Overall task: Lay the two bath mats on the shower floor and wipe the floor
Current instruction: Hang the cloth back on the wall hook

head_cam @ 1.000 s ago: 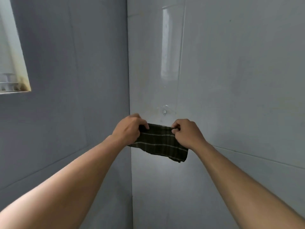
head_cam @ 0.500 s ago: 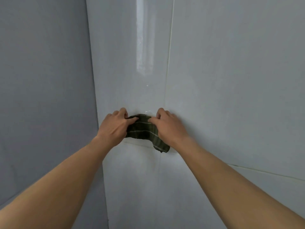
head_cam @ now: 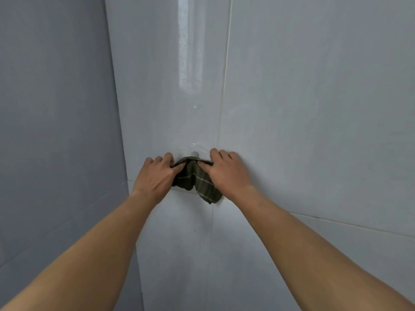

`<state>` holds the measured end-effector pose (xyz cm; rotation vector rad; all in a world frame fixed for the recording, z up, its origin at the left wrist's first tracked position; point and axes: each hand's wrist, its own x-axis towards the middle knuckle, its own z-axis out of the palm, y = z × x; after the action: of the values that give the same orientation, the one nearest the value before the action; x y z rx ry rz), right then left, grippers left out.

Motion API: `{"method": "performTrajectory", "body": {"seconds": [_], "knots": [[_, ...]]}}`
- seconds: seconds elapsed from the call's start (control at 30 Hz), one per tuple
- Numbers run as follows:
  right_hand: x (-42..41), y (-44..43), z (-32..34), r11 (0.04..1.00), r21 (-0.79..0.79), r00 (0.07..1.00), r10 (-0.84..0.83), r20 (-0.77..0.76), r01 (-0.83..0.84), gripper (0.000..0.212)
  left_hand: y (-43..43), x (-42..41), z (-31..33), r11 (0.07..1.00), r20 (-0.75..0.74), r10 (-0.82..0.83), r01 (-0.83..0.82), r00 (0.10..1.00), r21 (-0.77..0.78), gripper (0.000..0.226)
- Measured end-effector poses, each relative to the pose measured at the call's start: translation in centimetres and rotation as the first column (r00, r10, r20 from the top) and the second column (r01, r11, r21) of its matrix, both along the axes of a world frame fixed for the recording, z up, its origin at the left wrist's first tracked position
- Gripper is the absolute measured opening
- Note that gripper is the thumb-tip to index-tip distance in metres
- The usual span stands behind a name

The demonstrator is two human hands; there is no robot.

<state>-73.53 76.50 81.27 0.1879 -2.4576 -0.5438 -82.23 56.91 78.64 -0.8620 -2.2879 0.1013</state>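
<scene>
While both arms reach forward, two bare hands press a dark cloth against a pale wall near a room corner.

Left hand point(head_cam: 155, 177): fingers curled, thumb and forefinger pinching the cloth's left upper edge; knuckles toward the camera.
Right hand point(head_cam: 226, 173): fingers spread against the wall, thumb and forefinger closed on the cloth's right upper edge.
Cloth point(head_cam: 196, 181): dark green with thin pale stripes, bunched between the two hands; its top edge sits at a small clear hook, its lower right corner hangs down below the right hand, touching the wall.
Hook point(head_cam: 195, 151): small, clear, stuck to the wall just above the cloth and between the two hands; whether the cloth is caught on it cannot be told.
Wall point(head_cam: 314, 108): glossy pale grey tiles, a vertical grout line running down just right of the hook, a horizontal one crossing behind the cloth; a bright streak of reflected light above the hook.
Side wall point(head_cam: 56, 131): darker blue-grey, meeting the pale wall at a corner left of the left hand.
Forearms: bare, entering from the lower left and lower right.
</scene>
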Motion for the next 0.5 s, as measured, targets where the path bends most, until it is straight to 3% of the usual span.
{"method": "performTrajectory", "body": {"seconds": [0.13, 0.33, 0.5], "knots": [[0.0, 0.0, -0.7, 1.000, -0.028, 1.000, 0.008, 0.009, -0.007, 0.046, 0.4, 0.5, -1.1, 0.996, 0.041, 0.039, -0.036, 0.998, -0.084, 0.082], [0.9, 0.0, -1.9, 0.997, -0.067, 0.999, 0.030, 0.026, -0.028, 0.049, 1.0, 1.0, -2.0, 0.997, 0.062, -0.040, 0.036, 0.997, 0.066, 0.054], [2.0, 1.2, -2.7, 0.994, -0.084, 0.991, 0.085, 0.107, -0.076, 0.043, 0.7, 2.1, -2.6, 0.980, 0.173, -0.111, 0.079, 0.979, 0.182, 0.040]]}}
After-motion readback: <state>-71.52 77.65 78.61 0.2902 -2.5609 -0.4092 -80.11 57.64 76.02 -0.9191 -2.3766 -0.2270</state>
